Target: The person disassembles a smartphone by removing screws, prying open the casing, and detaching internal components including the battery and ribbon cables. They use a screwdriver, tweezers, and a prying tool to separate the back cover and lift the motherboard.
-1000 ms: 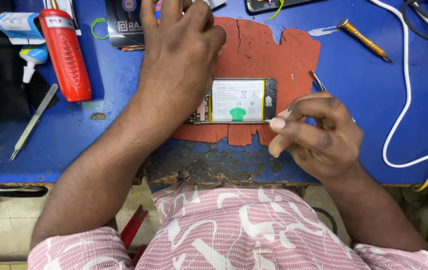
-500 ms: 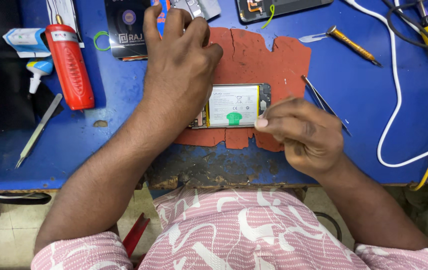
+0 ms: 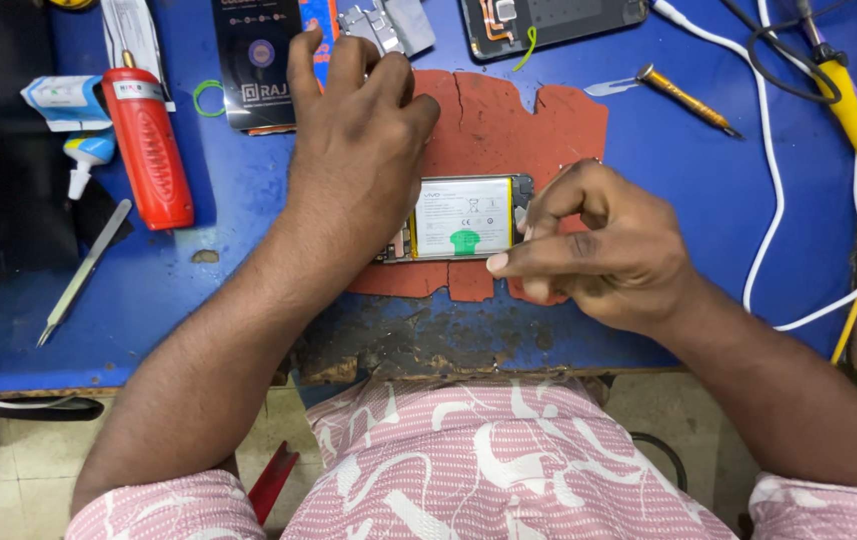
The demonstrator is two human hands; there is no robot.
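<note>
Centrally, the opened phone (image 3: pixel 463 218) with its white battery lies on a red mat (image 3: pixel 508 130) on the blue bench (image 3: pixel 198 270). The left hand (image 3: pixel 363 150) presses palm-down on its left end, fingers spread toward 12 o'clock. The right hand (image 3: pixel 598 245) sits at its 3 o'clock edge, fingertips pinched together; anything gripped is hidden. At 9 o'clock stands a red cylinder (image 3: pixel 148 145); at 11 o'clock, a dark rectangular packet (image 3: pixel 258 60).

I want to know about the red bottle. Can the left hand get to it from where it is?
Probably yes. The left hand rests on the opened phone, and only bare blue table lies between it and the red bottle.
</note>
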